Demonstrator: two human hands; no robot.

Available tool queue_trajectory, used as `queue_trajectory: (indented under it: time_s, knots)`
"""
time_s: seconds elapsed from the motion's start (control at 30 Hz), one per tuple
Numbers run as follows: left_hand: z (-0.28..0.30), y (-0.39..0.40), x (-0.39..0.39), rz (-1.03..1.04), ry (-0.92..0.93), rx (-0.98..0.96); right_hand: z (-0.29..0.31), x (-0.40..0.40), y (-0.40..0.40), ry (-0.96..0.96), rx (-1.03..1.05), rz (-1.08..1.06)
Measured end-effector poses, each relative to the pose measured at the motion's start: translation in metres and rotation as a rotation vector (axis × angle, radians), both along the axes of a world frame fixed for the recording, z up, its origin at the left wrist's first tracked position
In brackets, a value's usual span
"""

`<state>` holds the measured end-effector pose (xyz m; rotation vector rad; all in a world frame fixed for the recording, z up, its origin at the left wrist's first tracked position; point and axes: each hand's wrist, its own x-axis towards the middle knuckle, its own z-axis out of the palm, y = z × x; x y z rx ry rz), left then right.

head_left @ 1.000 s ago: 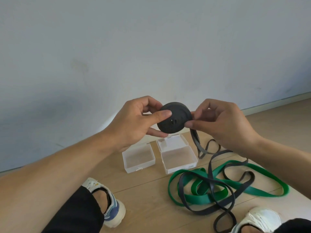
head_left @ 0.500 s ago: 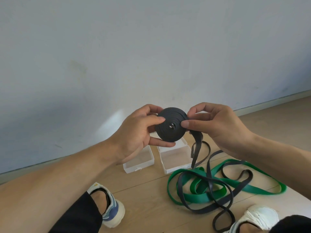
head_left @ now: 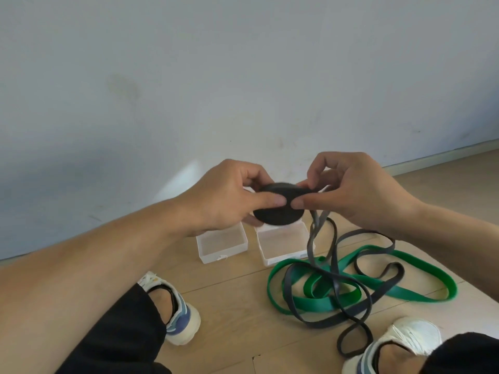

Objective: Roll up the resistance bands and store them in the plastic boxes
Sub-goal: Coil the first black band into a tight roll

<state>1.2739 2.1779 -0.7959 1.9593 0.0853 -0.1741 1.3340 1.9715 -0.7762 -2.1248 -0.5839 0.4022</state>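
A tight black coil of rolled resistance band [head_left: 280, 214] is held in the air between both hands, tilted nearly flat. My left hand [head_left: 226, 195] pinches its left side, thumb on top. My right hand [head_left: 351, 190] pinches its right side, thumb tip meeting the left thumb. The unrolled tail of the black band [head_left: 334, 282] hangs down from the coil and loops over the wooden floor. A green resistance band [head_left: 391, 290] lies loose on the floor beneath it. Two clear plastic boxes stand open below the hands: the left box [head_left: 221, 245] and the right box [head_left: 283, 247].
My left shoe [head_left: 175, 311] and right shoe [head_left: 399, 344] rest on the floor in front, with black trouser legs at the bottom. A pale wall with a skirting board [head_left: 442, 155] rises just behind the boxes.
The coil has tipped from facing me to lying nearly flat. Both hands have dropped slightly and my thumbs have come together on top of it. The view has tilted downward.
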Motion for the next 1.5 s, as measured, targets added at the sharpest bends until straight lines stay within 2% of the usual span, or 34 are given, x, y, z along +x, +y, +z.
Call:
queue_trajectory:
  time_s: [0.2, 0.3, 0.53, 0.77, 0.83, 0.87, 0.97, 1.0, 1.27, 1.37, 1.5]
  knots:
    - [0.001, -0.002, -0.006, 0.06, -0.052, -0.14, 0.0, 0.0, -0.003, 0.023, 0.036, -0.016]
    - [0.002, -0.005, -0.008, 0.044, 0.001, -0.19, -0.001, 0.002, -0.005, 0.077, 0.086, -0.026]
    - [0.002, -0.012, -0.012, 0.021, 0.088, -0.218, -0.002, -0.002, -0.006, 0.19, 0.021, 0.034]
    - [0.0, -0.022, -0.011, 0.129, 0.184, -0.579, 0.0, 0.005, -0.012, 0.245, 0.039, 0.04]
    - [0.003, -0.024, -0.011, 0.143, 0.167, -0.623, 0.001, 0.006, -0.013, 0.248, 0.084, 0.031]
    - [0.004, -0.024, -0.012, 0.137, 0.135, -0.567, 0.0, 0.006, -0.014, 0.249, 0.101, 0.024]
    - [0.005, -0.017, -0.01, 0.064, -0.01, -0.15, -0.001, 0.004, -0.014, 0.212, 0.088, 0.02]
    - [0.005, -0.014, -0.009, 0.055, -0.041, -0.063, -0.001, 0.003, -0.014, 0.183, 0.073, 0.019]
    - [-0.003, -0.028, -0.004, 0.192, -0.174, 0.023, -0.004, 0.002, -0.011, 0.002, 0.046, -0.095]
    - [-0.003, -0.022, -0.003, 0.094, -0.064, 0.005, -0.004, 0.0, -0.014, 0.017, -0.022, -0.052]
    - [-0.004, -0.016, -0.005, -0.086, 0.08, 0.051, -0.005, -0.007, -0.013, 0.025, -0.17, 0.114]
